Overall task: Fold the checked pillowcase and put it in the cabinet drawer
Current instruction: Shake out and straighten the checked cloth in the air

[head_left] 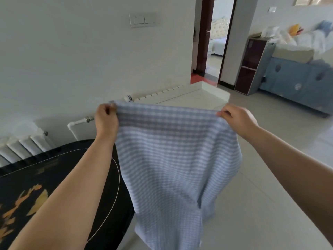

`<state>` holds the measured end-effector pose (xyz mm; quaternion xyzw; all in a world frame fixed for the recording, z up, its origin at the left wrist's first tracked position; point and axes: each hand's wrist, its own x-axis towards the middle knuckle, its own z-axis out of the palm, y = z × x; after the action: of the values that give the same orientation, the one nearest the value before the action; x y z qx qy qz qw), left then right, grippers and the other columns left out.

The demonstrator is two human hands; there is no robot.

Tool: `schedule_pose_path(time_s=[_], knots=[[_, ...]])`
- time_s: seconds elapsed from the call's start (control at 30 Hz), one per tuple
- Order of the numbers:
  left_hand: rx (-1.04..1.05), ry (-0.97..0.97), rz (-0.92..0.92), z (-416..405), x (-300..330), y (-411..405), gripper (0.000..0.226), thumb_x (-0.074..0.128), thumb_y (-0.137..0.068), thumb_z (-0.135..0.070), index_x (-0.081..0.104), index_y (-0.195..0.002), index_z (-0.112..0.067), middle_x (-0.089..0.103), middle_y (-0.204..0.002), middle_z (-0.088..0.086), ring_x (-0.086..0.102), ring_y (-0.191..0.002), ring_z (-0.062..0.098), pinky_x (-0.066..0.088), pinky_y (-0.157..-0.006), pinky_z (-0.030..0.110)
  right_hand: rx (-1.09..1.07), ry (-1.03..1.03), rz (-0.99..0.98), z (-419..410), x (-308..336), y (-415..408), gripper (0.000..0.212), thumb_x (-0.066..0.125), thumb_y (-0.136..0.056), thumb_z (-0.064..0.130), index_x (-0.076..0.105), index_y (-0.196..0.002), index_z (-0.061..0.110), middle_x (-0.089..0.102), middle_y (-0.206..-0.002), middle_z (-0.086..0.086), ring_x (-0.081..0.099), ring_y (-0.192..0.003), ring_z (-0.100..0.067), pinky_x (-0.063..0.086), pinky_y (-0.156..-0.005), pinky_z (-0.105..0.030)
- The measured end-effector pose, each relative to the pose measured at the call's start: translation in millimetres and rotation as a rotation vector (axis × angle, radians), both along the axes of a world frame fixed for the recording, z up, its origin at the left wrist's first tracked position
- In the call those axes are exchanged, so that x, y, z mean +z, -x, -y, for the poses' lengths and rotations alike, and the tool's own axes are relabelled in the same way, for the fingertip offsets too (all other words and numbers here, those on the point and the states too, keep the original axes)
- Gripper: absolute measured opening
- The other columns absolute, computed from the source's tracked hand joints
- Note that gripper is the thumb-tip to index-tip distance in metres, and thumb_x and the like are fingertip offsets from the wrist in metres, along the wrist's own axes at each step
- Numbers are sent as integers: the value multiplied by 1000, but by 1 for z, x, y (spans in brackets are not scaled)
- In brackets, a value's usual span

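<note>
The blue-and-white checked pillowcase (173, 159) hangs in the air between the two hands, stretched along its top edge. The left hand (106, 117) pinches one upper corner, the right hand (236, 117) the other. Under the left forearm lies a black table (54, 177); below the right, pale floor tiles (261, 204).

Black table (54, 177), white radiator (23, 145), blue sofa (297, 78), dark shelf (250, 67).

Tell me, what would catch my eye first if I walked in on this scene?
First the blue checked pillowcase, held up in mid-air at the centre and hanging loose. The left hand and the right hand each pinch one of its top corners. Next, the black table with gold patterns at lower left, and the open doorway in the far wall.
</note>
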<state>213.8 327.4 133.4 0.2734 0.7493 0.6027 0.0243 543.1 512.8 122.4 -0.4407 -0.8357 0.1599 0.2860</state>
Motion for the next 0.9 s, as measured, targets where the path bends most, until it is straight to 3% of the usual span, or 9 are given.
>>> schedule_pose_path(time_s=[0.1,0.23,0.43,0.53,0.67,0.8,0.9], knots=[[-57,32,-11,3,-10,8,21,50,-98,-33,56,-90,-15,57,-82,-1,51,-77,14,39,-67,27,9,-1,10,1,-6,-2,24,55,-93,35,63,-85,14,63,-70,0,54,-62,-19,43,-57,-32],[-107,-25,89,10,-19,16,19,60,-93,-29,58,-74,-27,61,-77,-9,54,-71,4,43,-65,19,28,-1,73,-1,-8,-3,28,52,-94,38,61,-83,14,62,-70,-1,56,-64,-18,45,-59,-33],[-146,-35,219,12,-30,24,8,64,-91,-24,67,-86,-19,66,-80,-6,60,-75,9,47,-67,21,21,26,55,-5,-18,2,26,54,-93,38,64,-84,16,64,-72,3,59,-67,-21,49,-64,-39],[-157,-60,291,14,-36,25,21,63,-91,-26,67,-104,-11,67,-88,-3,62,-80,9,49,-69,22,20,43,38,-4,-22,5,25,56,-92,40,65,-84,18,66,-74,-2,59,-68,-22,49,-64,-39],[-147,-71,317,14,-41,26,29,62,-92,-31,67,-110,-10,66,-99,1,59,-91,13,48,-81,27,35,59,25,-1,-23,7,27,57,-91,40,64,-81,16,66,-72,1,60,-67,-25,50,-62,-39],[-115,-46,284,6,-42,24,20,57,-95,-28,65,-105,-12,64,-95,-2,57,-85,7,43,-70,17,29,72,26,1,-23,7,28,57,-90,42,62,-77,18,64,-70,-8,58,-66,-29,49,-61,-40],[-48,-17,249,-1,-44,25,19,54,-97,-27,64,-106,-13,60,-86,-8,54,-81,7,41,-69,19,45,105,28,3,-24,6,23,58,-90,41,63,-77,23,65,-71,-3,59,-67,-25,49,-64,-38]])
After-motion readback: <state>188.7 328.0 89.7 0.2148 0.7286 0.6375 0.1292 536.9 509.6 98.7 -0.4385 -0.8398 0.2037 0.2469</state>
